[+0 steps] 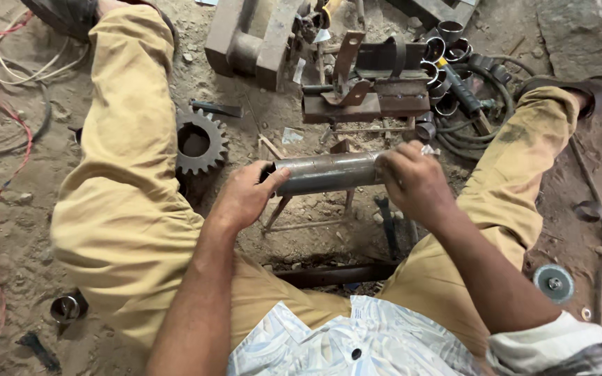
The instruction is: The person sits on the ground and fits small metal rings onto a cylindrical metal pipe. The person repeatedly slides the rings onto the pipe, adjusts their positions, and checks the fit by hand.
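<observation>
- Here, your left hand (245, 196) is curled around the near-left end of the steel pipe (327, 172).
- Your right hand (412, 179) is clamped over its right end.
- The pipe's long axis runs left to right, resting on a small rod stand (308, 209) above the dirt floor (22, 202), between your knees.

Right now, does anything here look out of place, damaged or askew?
Nothing stands out. Both hands, left hand and right hand, hold the steel pipe level over a small metal stand. The gear and cut pipe rings lie loose on the dirt floor.
</observation>
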